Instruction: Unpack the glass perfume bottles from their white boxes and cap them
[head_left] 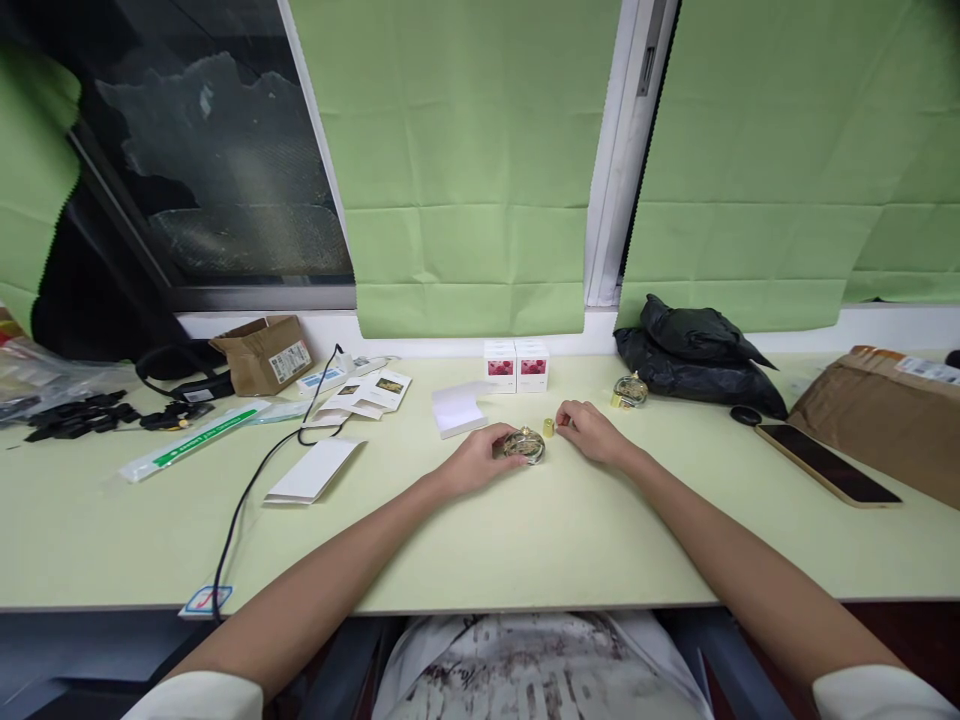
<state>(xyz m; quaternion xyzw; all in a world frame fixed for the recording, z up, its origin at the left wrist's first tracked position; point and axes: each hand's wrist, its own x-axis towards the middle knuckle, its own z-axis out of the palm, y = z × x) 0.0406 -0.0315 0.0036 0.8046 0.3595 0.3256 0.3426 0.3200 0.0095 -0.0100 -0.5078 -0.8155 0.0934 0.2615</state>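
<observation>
My left hand (480, 458) is closed round the side of a small round glass bottle (524, 446) with a gold neck, which looks like a perfume bottle. It is held low over the table. Just right of the bottle is a small gold cap (549, 428). The fingertips of my right hand (589, 432) are pinched together at the cap's right side, and they appear to grip it. Behind my left hand lies an open white box (457, 412). A second round glass bottle with gold parts (629, 391) stands beyond my right hand.
White boxes with pink pictures (516, 367) stand at the back. Folded white card (315, 472), a black cable (255, 480) and a brown carton (264, 356) are at left. At right are a black plastic bag (694, 355), a phone (825, 464) and a brown parcel (885, 415).
</observation>
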